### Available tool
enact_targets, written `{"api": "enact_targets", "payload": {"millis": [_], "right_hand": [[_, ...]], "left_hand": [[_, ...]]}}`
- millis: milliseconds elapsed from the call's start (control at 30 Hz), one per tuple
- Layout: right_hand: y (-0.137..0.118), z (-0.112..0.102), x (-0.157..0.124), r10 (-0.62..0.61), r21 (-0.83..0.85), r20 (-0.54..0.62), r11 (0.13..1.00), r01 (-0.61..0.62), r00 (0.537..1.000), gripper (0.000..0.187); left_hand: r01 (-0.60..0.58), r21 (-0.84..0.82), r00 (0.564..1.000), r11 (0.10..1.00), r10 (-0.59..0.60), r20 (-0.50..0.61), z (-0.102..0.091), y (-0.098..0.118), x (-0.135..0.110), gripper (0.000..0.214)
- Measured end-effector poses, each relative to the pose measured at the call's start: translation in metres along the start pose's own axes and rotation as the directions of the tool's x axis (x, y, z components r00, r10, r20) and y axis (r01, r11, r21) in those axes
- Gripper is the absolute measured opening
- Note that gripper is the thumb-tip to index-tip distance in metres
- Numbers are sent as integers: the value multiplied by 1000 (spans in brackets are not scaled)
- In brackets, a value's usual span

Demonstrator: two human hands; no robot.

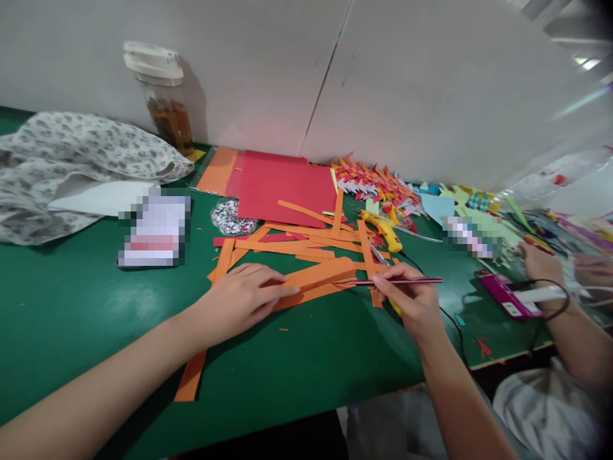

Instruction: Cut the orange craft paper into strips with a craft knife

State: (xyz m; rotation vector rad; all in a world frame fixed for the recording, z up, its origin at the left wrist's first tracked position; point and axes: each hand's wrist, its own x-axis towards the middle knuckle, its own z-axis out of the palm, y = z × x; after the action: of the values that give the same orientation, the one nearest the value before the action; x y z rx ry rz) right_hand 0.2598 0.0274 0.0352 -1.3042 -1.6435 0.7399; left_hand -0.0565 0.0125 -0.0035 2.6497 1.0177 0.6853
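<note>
My right hand [412,297] is closed around a slim dark pink pencil [421,280], held nearly level. Its tip points left and meets a wide orange paper strip [325,275] with a folded edge. My left hand [249,297] lies over the left end of that strip, fingers stretched out and pressing it to the green table [306,377]. Several more orange strips [316,245] lie crossed just behind, and one longer strip [191,377] pokes out beneath my left wrist. A yellow glue gun [383,230] lies beyond my right hand.
Red paper sheets [282,188] and a bag of googly eyes [234,217] lie at the back. Folded paper pieces [378,179] are heaped right of them. A phone [156,230], a cloth [86,153] and a drink bottle [167,102] stand left. Another person's arm [569,313] reaches past a purple power strip [512,297].
</note>
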Motion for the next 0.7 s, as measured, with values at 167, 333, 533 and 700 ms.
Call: {"api": "enact_targets", "payload": {"millis": [167,333,533,700], "right_hand": [[5,2,0,28,46,13,999,-29,1000,18],[10,-1,5,30,67,-28,997,-28,999,19],[5,0,3,24,74,-62,997,-19,998,19],[8,5,2,15,135,-7,991,-14,1000,16]], "left_hand": [[-2,1,1000,1000,2,-5,0,0,0,34],[5,0,1000,1000,-5,-2,-1,1,1,34],[-3,-8,1000,1000,3,-16,-1,1,1,33],[4,-4,1000,1000,-4,-14,-1,0,0,33]]}}
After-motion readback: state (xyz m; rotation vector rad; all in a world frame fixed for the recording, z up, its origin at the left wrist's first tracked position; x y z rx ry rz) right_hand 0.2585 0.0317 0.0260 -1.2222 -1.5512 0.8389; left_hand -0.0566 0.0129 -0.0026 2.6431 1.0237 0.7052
